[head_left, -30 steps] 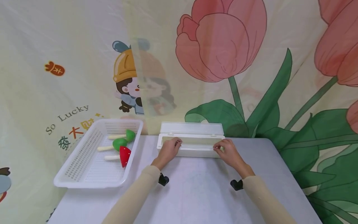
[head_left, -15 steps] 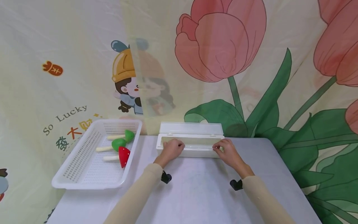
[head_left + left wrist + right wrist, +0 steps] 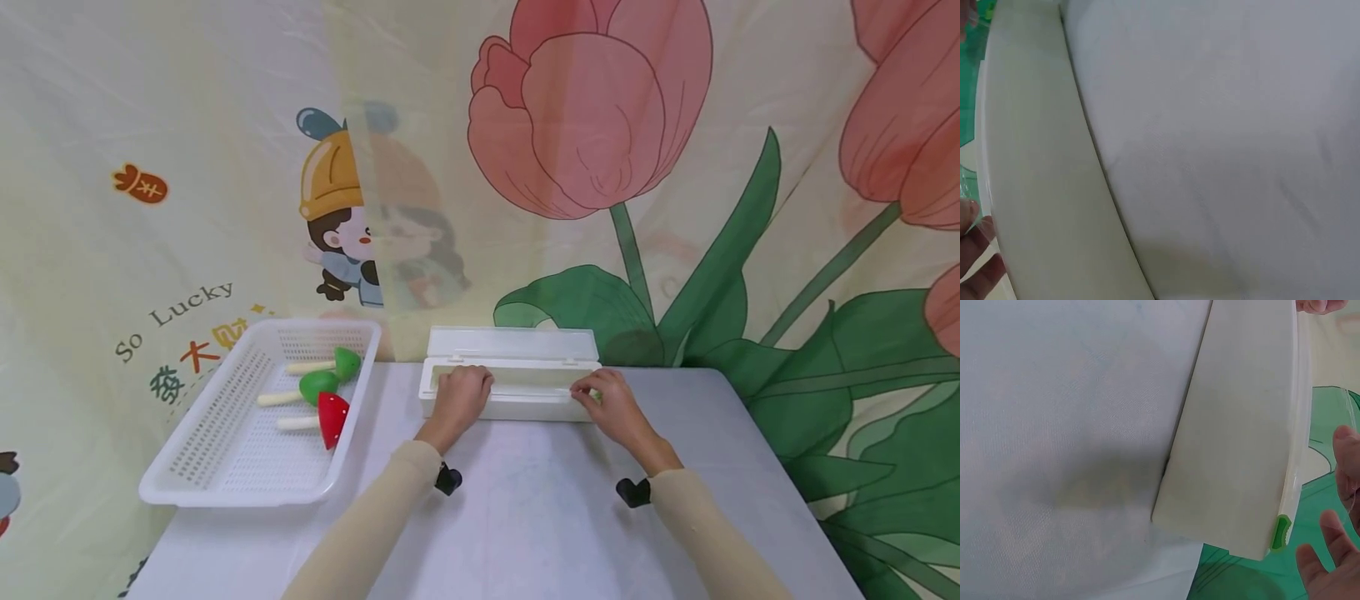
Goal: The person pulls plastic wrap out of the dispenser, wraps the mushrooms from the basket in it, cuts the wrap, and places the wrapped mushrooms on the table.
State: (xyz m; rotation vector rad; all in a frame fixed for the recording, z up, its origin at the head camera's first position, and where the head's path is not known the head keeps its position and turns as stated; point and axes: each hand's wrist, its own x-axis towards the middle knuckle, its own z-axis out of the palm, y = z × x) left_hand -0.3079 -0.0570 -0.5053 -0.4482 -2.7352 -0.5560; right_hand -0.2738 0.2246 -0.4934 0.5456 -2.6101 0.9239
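A long white cling film dispenser (image 3: 534,408) lies at the back of the table with its lid (image 3: 517,342) tipped back. A small green slide cutter (image 3: 1281,532) shows at one end in the right wrist view. My left hand (image 3: 461,395) is at the left part of its front edge, fingertips pinching thin clear cling film (image 3: 987,235). At the right end my right hand (image 3: 609,402) pinches the film too, thumb against forefinger and the other fingers loosely spread. The film is so transparent that most of it does not show.
To the left stands a white perforated plastic basket (image 3: 247,500) with two green-capped toy mushrooms (image 3: 318,387) and a red spotted one (image 3: 333,420). A white cloth covers the table (image 3: 525,517). Behind hangs a printed curtain (image 3: 450,167) with tulips.
My left hand has slid a little right along the dispenser's front edge, then lifted slightly. The right hand and the dispenser hold nearly the same place.
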